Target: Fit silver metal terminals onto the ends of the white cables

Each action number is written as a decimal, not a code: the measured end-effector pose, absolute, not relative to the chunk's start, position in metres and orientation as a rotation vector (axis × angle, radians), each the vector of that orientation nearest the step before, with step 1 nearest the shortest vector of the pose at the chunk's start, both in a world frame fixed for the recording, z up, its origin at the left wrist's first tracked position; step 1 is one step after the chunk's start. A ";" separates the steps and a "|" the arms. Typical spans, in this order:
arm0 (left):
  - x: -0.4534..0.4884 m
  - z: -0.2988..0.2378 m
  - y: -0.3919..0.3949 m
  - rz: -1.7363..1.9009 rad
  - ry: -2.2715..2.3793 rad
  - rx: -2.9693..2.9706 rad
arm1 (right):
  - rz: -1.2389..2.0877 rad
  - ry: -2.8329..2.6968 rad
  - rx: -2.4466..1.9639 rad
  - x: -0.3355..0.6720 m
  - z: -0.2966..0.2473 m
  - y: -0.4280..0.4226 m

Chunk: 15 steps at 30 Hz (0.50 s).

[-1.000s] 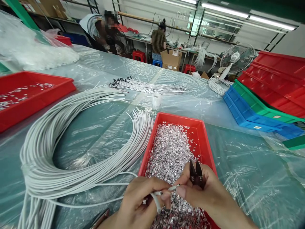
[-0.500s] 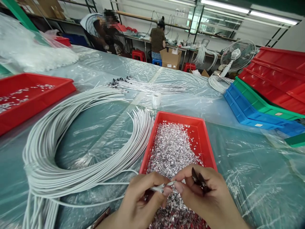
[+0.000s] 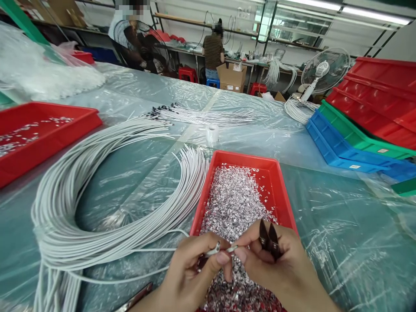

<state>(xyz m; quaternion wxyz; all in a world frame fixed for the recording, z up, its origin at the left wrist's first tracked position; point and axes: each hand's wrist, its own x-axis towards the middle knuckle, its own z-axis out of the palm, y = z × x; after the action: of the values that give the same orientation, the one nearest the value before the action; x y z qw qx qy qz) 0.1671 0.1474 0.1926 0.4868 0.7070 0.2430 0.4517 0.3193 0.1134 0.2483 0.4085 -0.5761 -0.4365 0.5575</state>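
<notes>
My left hand (image 3: 191, 271) pinches the end of a thin white cable (image 3: 212, 251) that runs off left to a big coil of white cables (image 3: 97, 190). My right hand (image 3: 276, 268) pinches the cable's stripped tip (image 3: 231, 249) between thumb and forefinger and also grips small dark snips (image 3: 268, 238), blades pointing up. Both hands are held over the near end of a red tray (image 3: 208, 190) heaped with silvery foil scraps (image 3: 232, 212).
A second red tray (image 3: 48, 134) with a few scraps sits at the left. Stacked blue, green and red trays (image 3: 357, 130) lie at the right, a tape roll (image 3: 212, 133) and another cable bundle (image 3: 201, 117) beyond. Two people work at benches behind; a fan (image 3: 323, 73) stands far right.
The hands have stayed over the tray's near end. The snips' blades, tilted aside half a second ago, point up again, and the camera has tipped slightly downward.
</notes>
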 end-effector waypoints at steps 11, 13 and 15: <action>0.164 0.195 0.145 1.021 0.588 1.676 | 1.362 -1.149 -1.512 0.320 0.247 0.114; 0.163 0.194 0.145 0.994 0.587 1.656 | 1.384 -1.148 -1.489 0.320 0.246 0.114; 0.163 0.194 0.145 0.972 0.582 1.624 | 1.389 -1.164 -1.462 0.321 0.245 0.114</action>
<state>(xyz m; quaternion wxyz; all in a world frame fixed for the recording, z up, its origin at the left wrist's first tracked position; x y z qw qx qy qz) 0.1630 0.1450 0.1936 0.5489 0.6856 0.2458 0.4103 0.3206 0.1143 0.2449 0.3957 -0.5767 -0.4590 0.5478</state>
